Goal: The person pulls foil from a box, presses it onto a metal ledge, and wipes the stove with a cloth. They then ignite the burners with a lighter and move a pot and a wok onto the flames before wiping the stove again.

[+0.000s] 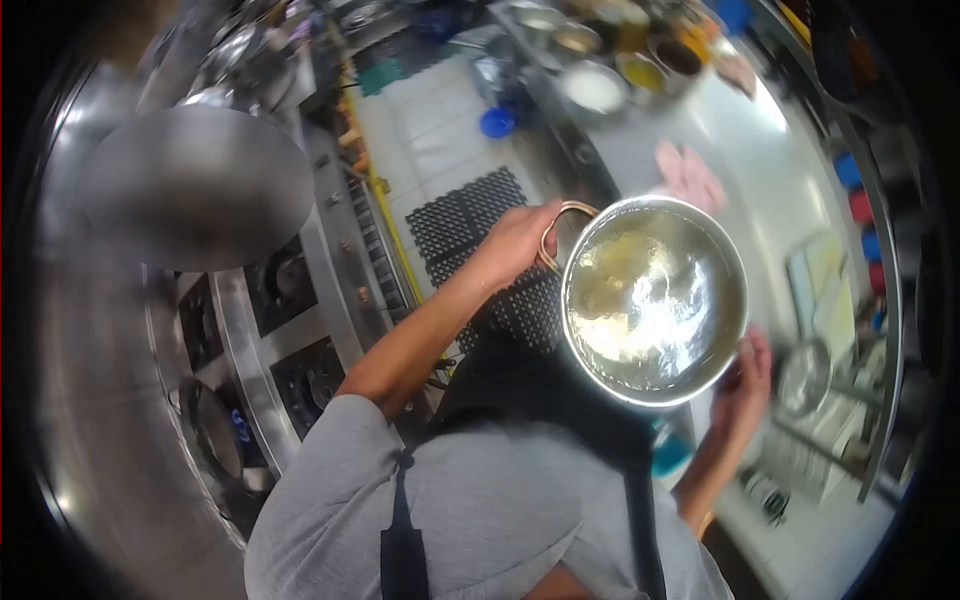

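A round steel pot is held up in front of my body, its shiny inside showing what looks like clear liquid. My left hand is closed round the loop handle on the pot's left side. At the lower right, my right hand has its fingers against the pot's outer wall just under the rim. Whether a second handle lies in those fingers is hidden by the pot.
A gas stove runs along the left, with a dark pan near a blue flame. The steel counter on the right bears pink pieces and several bowls. A black mat covers floor tiles between.
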Demonstrator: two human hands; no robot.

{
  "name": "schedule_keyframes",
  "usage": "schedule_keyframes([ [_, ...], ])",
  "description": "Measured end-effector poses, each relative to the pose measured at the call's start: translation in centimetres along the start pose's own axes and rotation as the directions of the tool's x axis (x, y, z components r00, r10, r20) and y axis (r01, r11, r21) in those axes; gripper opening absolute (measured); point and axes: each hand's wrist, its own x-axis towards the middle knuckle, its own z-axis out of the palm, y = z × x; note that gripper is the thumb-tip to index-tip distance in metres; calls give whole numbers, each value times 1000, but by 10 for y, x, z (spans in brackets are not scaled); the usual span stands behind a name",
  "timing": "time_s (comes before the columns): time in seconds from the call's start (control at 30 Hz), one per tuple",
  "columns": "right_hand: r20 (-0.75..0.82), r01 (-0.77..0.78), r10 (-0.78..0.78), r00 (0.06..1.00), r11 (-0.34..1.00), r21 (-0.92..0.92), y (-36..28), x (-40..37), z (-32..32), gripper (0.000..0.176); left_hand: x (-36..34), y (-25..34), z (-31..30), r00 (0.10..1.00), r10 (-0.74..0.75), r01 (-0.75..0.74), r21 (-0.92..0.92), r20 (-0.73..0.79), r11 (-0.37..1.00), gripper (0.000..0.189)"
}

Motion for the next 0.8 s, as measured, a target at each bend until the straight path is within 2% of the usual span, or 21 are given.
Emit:
schedule_keyframes([
  [0.07,66,13,-11,998,1000,-28,-8,6,64,41,-24,11,-55,995,41,-45,-39,-89,998,53],
  [0.17,291,-33,46,956,998,-47,-10,15,149,43,-73,24,-126,953,117,-141,-66,-280,988,56],
  [0.2,388,-42,57,920,998,-46,-11,15,184,43,-88,32,-150,922,135,-137,20,-362,990,56],
  [0.23,475,-55,71,877,997,-48,-12,13,216,43,-102,37,-170,888,148,-115,102,-436,988,57],
  [0.27,393,-75,99,914,994,-75,-9,7,253,43,-115,39,-188,841,151,-110,110,-519,988,57],
  [0.3,435,-77,106,894,994,-83,-5,11,279,43,-125,38,-207,815,155,-116,105,-558,988,57],
  [0.37,598,-100,163,784,985,-139,0,22,334,43,-145,33,-246,683,257,-225,138,-684,965,55],
  [0.43,658,-103,188,729,981,-167,-4,5,401,41,-166,34,-279,589,258,-257,125,-766,958,53],
  [0.5,822,-95,227,522,973,-209,-3,2,461,40,-188,38,-307,475,108,-222,1,-873,975,56],
  [0.53,859,-91,244,450,970,-227,-1,0,491,39,-194,35,-321,386,57,-225,-34,-921,974,55],
  [0.57,876,-87,247,415,969,-232,2,-1,519,39,-203,38,-330,350,55,-237,-32,-935,971,55],
  [0.63,938,-55,290,191,957,-285,8,-6,572,39,-223,47,-345,180,45,-278,-7,-983,961,55],
  [0.7,930,-34,359,76,933,-357,12,-12,627,36,-237,39,-366,21,24,-258,18,-999,966,54],
  [0.73,921,-25,390,16,921,-390,14,-18,654,38,-247,39,-372,-12,-30,-305,-25,-999,952,54],
  [0.77,907,-13,418,-45,908,-419,18,-26,683,40,-255,48,-374,-89,-68,-302,-38,-994,953,52],
  [0.8,893,5,436,-111,899,-438,22,-34,711,42,-261,47,-381,-134,-68,-366,-14,-989,931,51],
])
